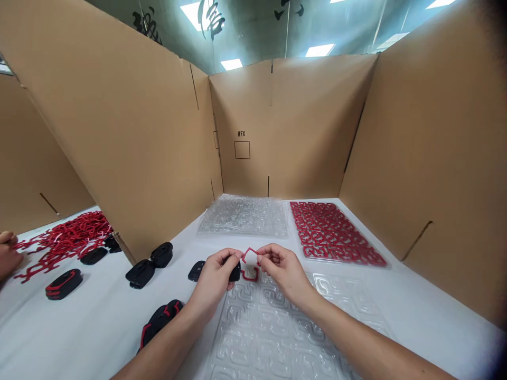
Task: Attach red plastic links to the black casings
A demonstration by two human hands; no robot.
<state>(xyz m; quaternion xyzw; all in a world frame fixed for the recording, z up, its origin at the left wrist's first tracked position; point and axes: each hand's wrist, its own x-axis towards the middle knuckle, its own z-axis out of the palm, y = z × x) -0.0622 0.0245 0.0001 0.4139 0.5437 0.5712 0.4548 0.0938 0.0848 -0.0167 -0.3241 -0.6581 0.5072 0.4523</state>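
Observation:
My left hand [217,274] is closed around a small black plastic shell [235,272], partly hidden by the fingers. Between my two hands spans a thin, bent red plastic trim piece [249,249]. My right hand [282,268] pinches its right end, and its left end meets my left fingertips. Just below, a second red trim piece [251,277] lies by the top edge of a clear moulded tray [237,338]. Another black shell [195,271] rests on the table left of my left hand. Black shells with red trim [160,321] sit beside my left forearm.
A stack of clear trays [243,215] stands at the back. Right of it lies a tray filled with red trim pieces [335,232]. Cardboard walls [301,126] enclose the table. Further left are black shells [141,273], a red pile [79,232] and another person's hand [8,256].

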